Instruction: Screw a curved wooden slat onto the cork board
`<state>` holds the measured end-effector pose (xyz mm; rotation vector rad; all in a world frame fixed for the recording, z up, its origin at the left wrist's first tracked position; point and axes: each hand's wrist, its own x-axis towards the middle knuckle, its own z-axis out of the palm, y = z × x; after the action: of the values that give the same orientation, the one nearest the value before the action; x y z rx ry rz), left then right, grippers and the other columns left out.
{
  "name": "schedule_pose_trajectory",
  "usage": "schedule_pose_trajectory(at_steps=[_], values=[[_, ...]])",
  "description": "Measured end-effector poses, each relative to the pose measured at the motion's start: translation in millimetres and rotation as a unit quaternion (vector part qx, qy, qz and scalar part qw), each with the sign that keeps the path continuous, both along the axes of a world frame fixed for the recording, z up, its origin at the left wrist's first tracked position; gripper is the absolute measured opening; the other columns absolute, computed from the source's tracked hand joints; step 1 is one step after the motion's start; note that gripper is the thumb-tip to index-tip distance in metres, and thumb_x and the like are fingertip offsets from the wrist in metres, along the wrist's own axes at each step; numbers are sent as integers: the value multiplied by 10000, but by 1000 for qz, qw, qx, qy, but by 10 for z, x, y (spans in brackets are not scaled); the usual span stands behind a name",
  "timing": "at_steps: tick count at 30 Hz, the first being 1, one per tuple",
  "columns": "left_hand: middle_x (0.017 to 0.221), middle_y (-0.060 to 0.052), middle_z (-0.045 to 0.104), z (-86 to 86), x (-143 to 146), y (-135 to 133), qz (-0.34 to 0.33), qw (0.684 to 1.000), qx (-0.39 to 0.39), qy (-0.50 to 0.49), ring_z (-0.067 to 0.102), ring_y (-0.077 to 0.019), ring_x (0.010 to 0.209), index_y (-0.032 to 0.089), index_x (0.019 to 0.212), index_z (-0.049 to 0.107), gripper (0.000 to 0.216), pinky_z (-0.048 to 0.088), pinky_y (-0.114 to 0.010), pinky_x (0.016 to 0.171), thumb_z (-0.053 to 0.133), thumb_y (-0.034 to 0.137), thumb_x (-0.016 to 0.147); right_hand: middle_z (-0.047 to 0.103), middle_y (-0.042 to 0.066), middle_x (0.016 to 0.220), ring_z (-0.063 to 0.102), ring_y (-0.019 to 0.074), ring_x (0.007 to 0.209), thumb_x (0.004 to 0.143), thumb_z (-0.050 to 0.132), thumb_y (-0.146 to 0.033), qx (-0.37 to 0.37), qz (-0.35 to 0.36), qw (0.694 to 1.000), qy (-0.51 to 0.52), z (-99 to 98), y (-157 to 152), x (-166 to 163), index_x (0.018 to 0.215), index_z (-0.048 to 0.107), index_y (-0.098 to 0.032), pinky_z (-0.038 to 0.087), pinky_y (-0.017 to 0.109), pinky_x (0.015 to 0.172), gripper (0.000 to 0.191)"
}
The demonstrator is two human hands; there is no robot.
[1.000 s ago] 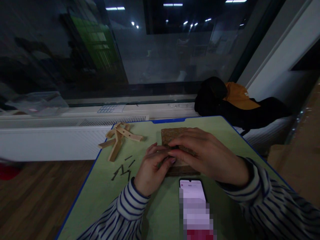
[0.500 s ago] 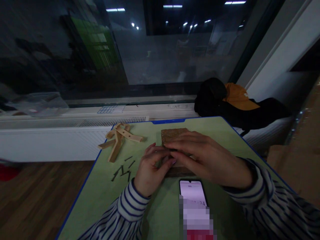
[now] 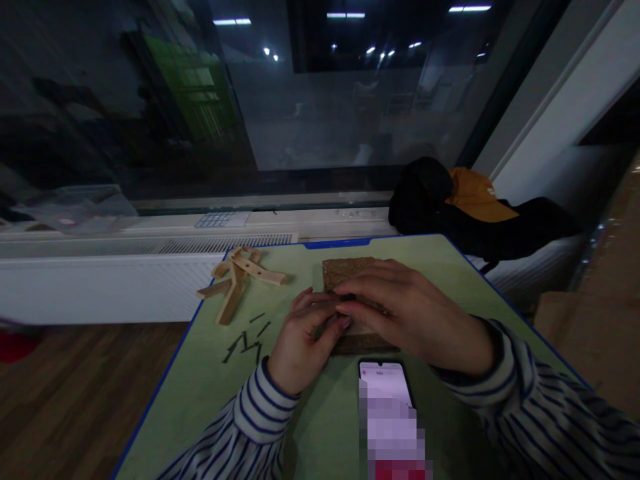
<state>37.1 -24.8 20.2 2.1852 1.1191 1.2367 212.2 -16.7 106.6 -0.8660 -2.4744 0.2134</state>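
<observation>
A brown cork-like board (image 3: 345, 270) lies on the green table (image 3: 210, 393) in front of me. My right hand (image 3: 415, 317) rests flat over the board, fingers pressed together and pointing left. My left hand (image 3: 303, 340) sits at the board's left edge with its fingers curled in a pinch against the right fingertips; what they hold is hidden. A pile of light wooden strips with holes (image 3: 239, 277) lies to the far left. Several small dark pins (image 3: 245, 340) are scattered just left of my left hand.
A phone (image 3: 387, 400) with a lit screen lies near the table's front edge, below the board. Dark clothing and an orange cap (image 3: 475, 193) sit on the sill at the right. A radiator (image 3: 100, 280) and a window run behind the table. Wooden floor is on the left.
Both hands stay over the board with only slight finger shifts; the view has barely moved.
</observation>
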Motion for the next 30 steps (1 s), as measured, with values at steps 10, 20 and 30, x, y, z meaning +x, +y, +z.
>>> schedule_pose_trajectory(at_steps=[10,20,30], values=[[862,-50,689,-28,23,-2,39,998,1,-42,609,-205,898,187,856,668,100,363,-458,978,636,191,761,630,74,1072,532,172,1028,875,529,-245,-4,15,1000,18,-3,-20,15,1114,563,-143,371,320,941,262],[917,-38,681,-1,15,-8,3,1000,-16,-11,578,-197,950,223,915,671,138,342,-443,984,607,182,801,660,39,947,569,158,918,896,504,-254,5,21,1000,8,0,5,38,994,611,-162,395,309,867,172],[927,-33,682,-2,26,-10,12,1000,-8,-13,576,-195,944,216,918,660,152,334,-447,984,634,175,775,648,35,912,571,165,902,872,543,-276,18,-6,1000,14,-13,12,-4,959,597,-163,406,309,830,153]])
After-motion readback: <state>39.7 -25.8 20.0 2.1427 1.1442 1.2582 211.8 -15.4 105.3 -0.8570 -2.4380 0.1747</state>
